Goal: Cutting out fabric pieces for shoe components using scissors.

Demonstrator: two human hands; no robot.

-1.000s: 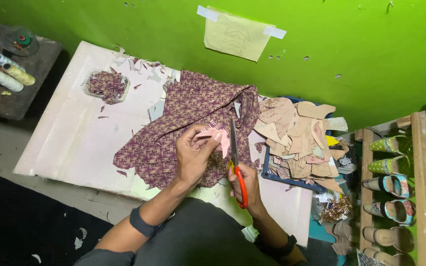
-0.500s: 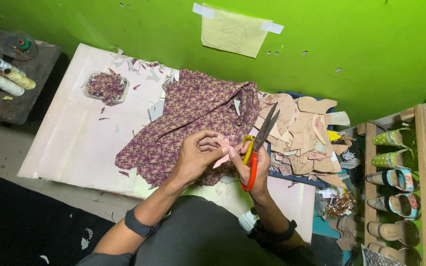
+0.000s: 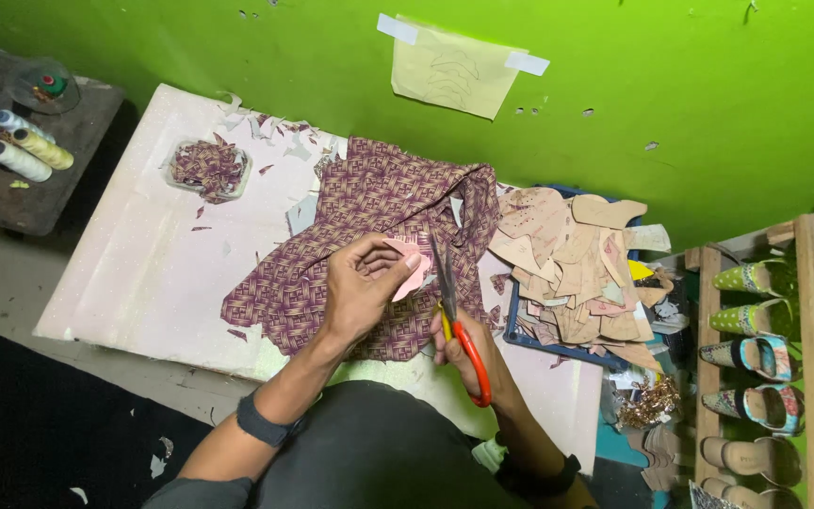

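My left hand (image 3: pixel 362 287) pinches a small pink cut piece (image 3: pixel 414 267) above a maroon woven-pattern fabric (image 3: pixel 369 236) spread on a white board (image 3: pixel 143 273). My right hand (image 3: pixel 463 351) grips orange-handled scissors (image 3: pixel 457 325); their blades point away from me, right beside the pink piece's right edge. Both hands hover over the near part of the fabric.
A pile of tan cut pattern pieces (image 3: pixel 567 264) lies on a blue tray right of the fabric. A small dish of fabric scraps (image 3: pixel 207 168) sits at the board's far left. Thread spools (image 3: pixel 21 151) rest on a dark side table. A wooden rack with shoes (image 3: pixel 756 358) stands at right.
The scissors swung out tilted to the right half a second ago and now stand upright against the pink piece again. My left hand still holds the piece, shifted slightly.
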